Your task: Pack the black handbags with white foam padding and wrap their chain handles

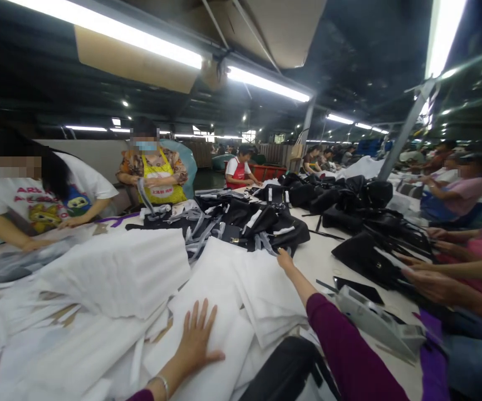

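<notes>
My left hand (pixel 197 342) lies flat with its fingers spread on white foam sheets (pixel 220 278) in the lower middle. My right hand (pixel 284 259) reaches forward to the far edge of the white sheets, beside a pile of black bags (pixel 261 223) with grey wrapped straps. Its fingers are bent together, and what they hold, if anything, is too small to make out. A black bag (pixel 285 367) lies at the near edge, between my arms.
More white sheets (pixel 116 273) are heaped at the left. A tape dispenser (pixel 378 323) and a dark flat device (pixel 358 289) sit right of my right arm. Co-workers' hands (pixel 437 284) handle black bags at the right; a person (pixel 44 189) works at the left.
</notes>
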